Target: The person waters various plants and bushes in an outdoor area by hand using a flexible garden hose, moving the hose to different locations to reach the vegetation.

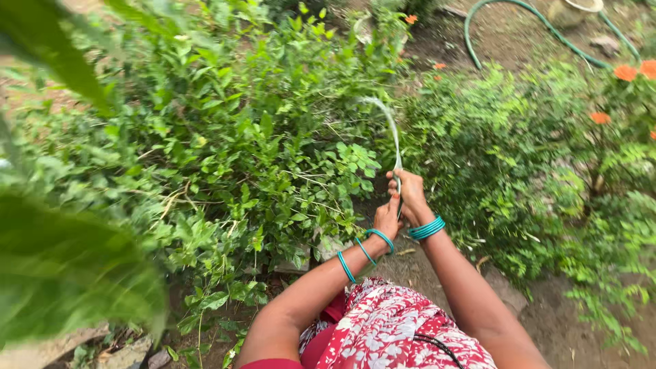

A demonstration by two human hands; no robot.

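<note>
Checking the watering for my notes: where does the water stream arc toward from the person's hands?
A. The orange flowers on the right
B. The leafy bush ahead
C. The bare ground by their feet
B: the water stream rises from both hands, left hand and right hand, toward the leafy bush.

At the garden path [437, 266], both hands meet over its middle — the left hand [387, 217] just beside the right hand [412, 198], which grips the hose end [398, 179]. A bush [260, 150] stands left of the path, a shrub [492, 164] right; the hose [519, 20] loops on bare ground beyond.
</note>
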